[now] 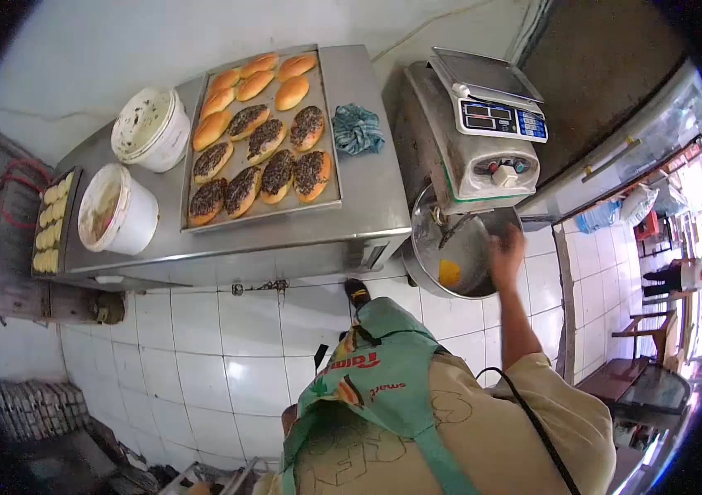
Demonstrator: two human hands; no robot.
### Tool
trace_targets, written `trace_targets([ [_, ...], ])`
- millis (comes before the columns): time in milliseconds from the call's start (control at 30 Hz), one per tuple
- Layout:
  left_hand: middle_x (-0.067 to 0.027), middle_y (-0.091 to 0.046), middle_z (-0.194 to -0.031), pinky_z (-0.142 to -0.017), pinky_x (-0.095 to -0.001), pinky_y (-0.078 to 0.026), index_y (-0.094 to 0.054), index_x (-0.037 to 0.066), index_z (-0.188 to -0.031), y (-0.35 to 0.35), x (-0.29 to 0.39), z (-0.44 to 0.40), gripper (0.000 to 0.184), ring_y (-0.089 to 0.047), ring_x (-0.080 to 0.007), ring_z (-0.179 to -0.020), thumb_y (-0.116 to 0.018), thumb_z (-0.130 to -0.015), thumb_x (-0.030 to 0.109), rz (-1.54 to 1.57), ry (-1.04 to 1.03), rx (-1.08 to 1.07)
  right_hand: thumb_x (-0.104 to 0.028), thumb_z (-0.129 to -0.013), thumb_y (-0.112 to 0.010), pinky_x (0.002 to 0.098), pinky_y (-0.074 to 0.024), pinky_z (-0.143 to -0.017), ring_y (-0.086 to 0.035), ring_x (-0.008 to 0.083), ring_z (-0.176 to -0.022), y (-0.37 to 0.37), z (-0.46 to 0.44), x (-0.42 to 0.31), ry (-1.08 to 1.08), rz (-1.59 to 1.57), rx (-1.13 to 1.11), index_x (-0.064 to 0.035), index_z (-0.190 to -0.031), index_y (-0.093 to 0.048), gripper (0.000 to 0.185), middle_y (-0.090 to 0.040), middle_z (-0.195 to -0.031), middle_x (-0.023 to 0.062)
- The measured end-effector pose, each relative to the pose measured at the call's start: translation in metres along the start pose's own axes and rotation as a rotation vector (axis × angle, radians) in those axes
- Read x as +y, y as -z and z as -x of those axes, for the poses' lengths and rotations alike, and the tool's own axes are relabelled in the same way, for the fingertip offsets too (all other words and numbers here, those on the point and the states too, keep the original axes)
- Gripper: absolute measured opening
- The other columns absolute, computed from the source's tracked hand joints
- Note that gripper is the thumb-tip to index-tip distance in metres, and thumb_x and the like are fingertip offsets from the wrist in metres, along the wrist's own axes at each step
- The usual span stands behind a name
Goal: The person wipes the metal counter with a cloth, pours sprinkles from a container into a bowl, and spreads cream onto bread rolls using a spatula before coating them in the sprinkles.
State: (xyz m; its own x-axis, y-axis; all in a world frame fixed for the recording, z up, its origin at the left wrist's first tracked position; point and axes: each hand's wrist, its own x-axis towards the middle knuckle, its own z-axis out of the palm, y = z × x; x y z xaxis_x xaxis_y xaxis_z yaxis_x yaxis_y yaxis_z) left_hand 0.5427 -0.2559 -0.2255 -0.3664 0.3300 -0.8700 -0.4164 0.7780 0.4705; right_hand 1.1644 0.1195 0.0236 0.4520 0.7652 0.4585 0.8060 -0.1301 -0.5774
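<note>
My right hand [506, 249] is over the right rim of a round metal mixing bowl [421, 266], blurred by motion, so its fingers and anything in them are unclear. Inside the bowl, a yellow-orange patch [449, 273] lies near the front wall, below the mixer's metal attachment [447, 233]. The mixer [489, 169] stands over the bowl with a digital scale [495, 115] on top. My left hand does not show; the green apron and shirt fill the lower middle.
A steel table [372, 177] holds a tray [339, 202] of buns, some dark-topped, two white buckets [138, 223] and a teal cloth [358, 129]. Small pale dough pieces [52, 219] lie on a tray at far left. A person [685, 276] is far off at right.
</note>
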Motion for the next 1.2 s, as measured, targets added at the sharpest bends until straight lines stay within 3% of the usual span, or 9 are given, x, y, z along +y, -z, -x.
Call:
trace_targets([
  [133,-0.0055,-0.062,-0.078,-0.056,-0.0403,-0.050,-0.062,0.012,-0.089,0.003,-0.012,0.012,0.015,-0.063,-0.0225,-0.069,-0.057,-0.094,0.026,0.083,0.014,0.014,-0.028,-0.086,-0.075,0.0422,-0.0464,-0.098,-0.057,0.0355,-0.113,0.071,-0.034,0.209,-0.326,0.143,0.196,0.0043,-0.129,-0.053,0.058,-0.059,-0.122,0.0206],
  [200,-0.0069,-0.063,-0.080,-0.054,-0.0342,-0.050,-0.063,0.010,-0.101,0.027,-0.001,0.002,0.019,-0.064,-0.0210,-0.067,-0.057,-0.097,0.028,0.665,0.135,-0.592,-0.039,-0.086,-0.075,0.0448,-0.0473,-0.098,-0.058,0.0364,-0.113,0.119,-0.054,0.291,-0.590,0.017,0.286,0.0029,-0.129,-0.054,0.064,-0.059,-0.122,0.0206],
  [267,-0.0078,-0.064,-0.082,-0.052,-0.0283,-0.048,-0.063,0.005,-0.103,-0.027,0.046,0.084,0.019,-0.064,-0.0185,-0.065,-0.057,-0.098,0.022,0.093,-0.101,0.082,-0.043,-0.083,-0.077,0.0466,-0.0489,-0.095,-0.059,0.0363,-0.111,0.180,-0.073,0.305,-0.703,0.367,0.283,0.0048,-0.133,-0.053,0.074,-0.060,-0.125,0.0228],
  [400,-0.0060,-0.063,-0.082,-0.051,-0.0291,-0.048,-0.062,0.003,-0.103,-0.040,0.019,0.081,0.019,-0.066,-0.0183,-0.067,-0.061,-0.092,0.018,0.225,-0.143,-0.062,-0.030,-0.082,-0.077,0.0434,-0.0496,-0.098,-0.058,0.0326,-0.121,0.270,-0.111,0.367,-0.992,0.298,0.248,-0.0057,-0.145,-0.042,0.077,-0.056,-0.138,0.0184],
  [600,-0.0076,-0.065,-0.086,-0.054,-0.0285,-0.048,-0.062,0.001,-0.110,-0.133,-0.014,0.155,0.018,-0.064,-0.0164,-0.066,-0.061,-0.097,0.013,0.095,-0.060,0.162,-0.051,-0.078,-0.073,0.0478,-0.0569,-0.077,-0.069,0.0360,-0.092,0.327,-0.167,0.450,-1.100,0.499,0.644,0.0018,-0.101,-0.068,0.058,-0.069,-0.107,0.0225],
  [800,-0.0035,-0.064,-0.084,-0.060,-0.0393,-0.051,-0.063,0.008,-0.100,-0.163,-0.152,0.103,0.017,-0.062,-0.0164,-0.078,-0.053,-0.091,0.018,0.588,0.022,-0.775,-0.052,-0.074,-0.076,0.0482,-0.0565,-0.079,-0.066,0.0369,-0.095,0.322,-0.217,0.476,-1.093,0.530,0.646,0.0012,-0.105,-0.064,0.063,-0.065,-0.111,0.0234],
  [900,0.0002,-0.046,-0.067,-0.049,-0.0324,-0.039,-0.047,0.012,-0.070,-0.193,-0.133,0.138,0.024,-0.047,-0.0128,-0.057,-0.067,-0.083,0.017,-0.665,-0.232,-0.184,-0.053,-0.072,-0.077,0.0483,-0.0563,-0.080,-0.065,0.0373,-0.097,0.308,-0.237,0.491,-1.075,0.521,0.625,0.0009,-0.107,-0.062,0.066,-0.063,-0.113,0.0238],
  [1033,-0.0029,-0.065,-0.077,-0.059,-0.0334,-0.052,-0.066,0.004,-0.098,-0.223,-0.133,0.140,0.014,-0.065,-0.0160,-0.068,-0.064,-0.092,0.017,-0.517,-0.674,0.067,-0.053,-0.069,-0.079,0.0486,-0.0560,-0.082,-0.064,0.0379,-0.100,0.280,-0.252,0.484,-1.028,0.510,0.593,0.0005,-0.109,-0.060,0.070,-0.061,-0.115,0.0243],
  [1200,-0.0061,-0.066,-0.077,-0.059,-0.0315,-0.052,-0.067,0.003,-0.101,-0.277,-0.067,0.189,0.021,-0.066,-0.0166,-0.067,-0.064,-0.094,0.022,0.012,-0.205,0.232,-0.054,-0.065,-0.082,0.0488,-0.0556,-0.084,-0.062,0.0386,-0.103,0.250,-0.268,0.463,-1.003,0.482,0.563,0.0000,-0.112,-0.056,0.076,-0.058,-0.118,0.0250],
])
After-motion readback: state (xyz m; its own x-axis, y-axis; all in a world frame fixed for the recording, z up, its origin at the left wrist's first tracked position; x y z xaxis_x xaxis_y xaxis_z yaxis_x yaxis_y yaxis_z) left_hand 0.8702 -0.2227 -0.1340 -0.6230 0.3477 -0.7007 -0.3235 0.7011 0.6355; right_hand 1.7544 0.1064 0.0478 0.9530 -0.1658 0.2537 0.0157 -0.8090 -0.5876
